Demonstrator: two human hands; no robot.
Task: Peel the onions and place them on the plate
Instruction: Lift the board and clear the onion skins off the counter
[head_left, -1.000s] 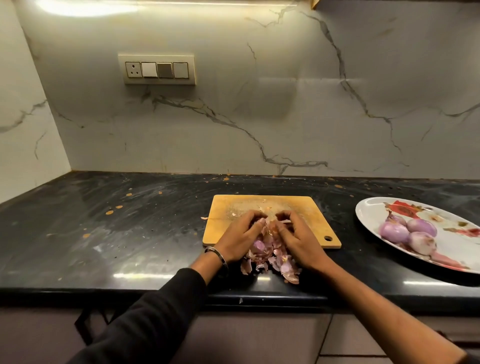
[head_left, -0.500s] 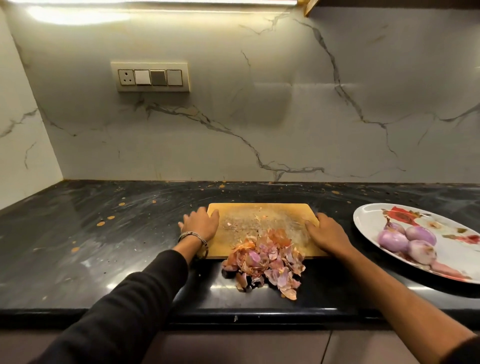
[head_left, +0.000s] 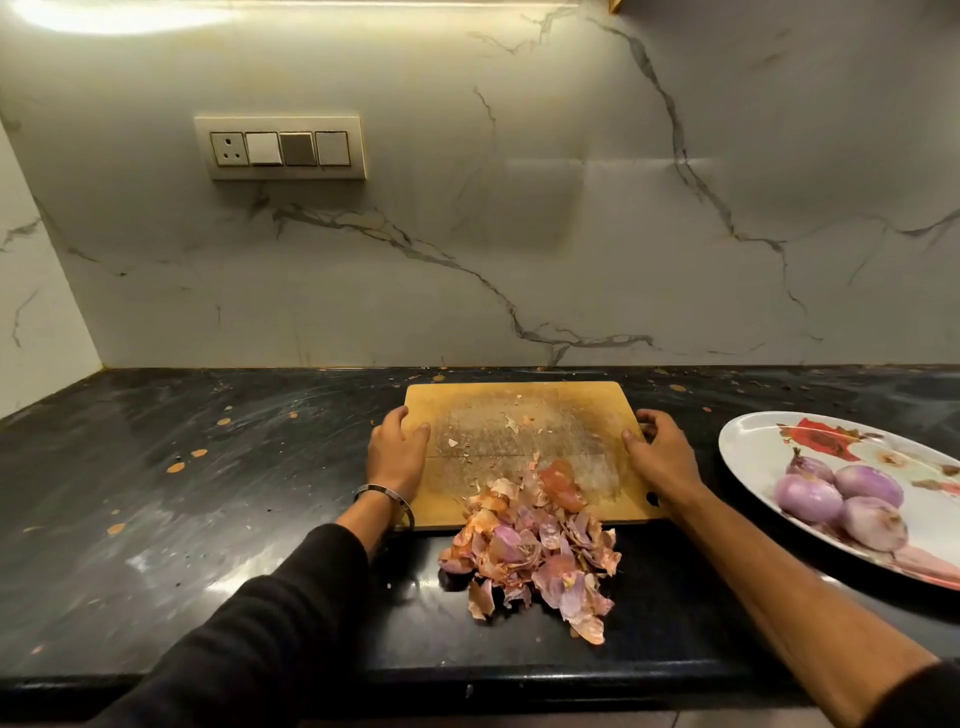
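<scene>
Several peeled purple onions (head_left: 841, 501) lie together on the white flowered plate (head_left: 753, 441) at the right. A wooden cutting board (head_left: 519, 431) sits in the middle of the black counter. My left hand (head_left: 395, 454) grips the board's left edge, thumb on top. My right hand (head_left: 660, 457) grips its right edge the same way. A heap of pink and orange onion peels (head_left: 535, 551) spills from the board's near edge onto the counter.
The black counter (head_left: 182, 493) stretches left, speckled with small peel scraps. A marble wall with a switch panel (head_left: 280, 148) rises right behind the board. The counter's front edge runs just below the peel heap.
A second ago both hands were gathered over the peels. They have since spread apart to the board's two side edges, leaving the heap at the board's near edge.
</scene>
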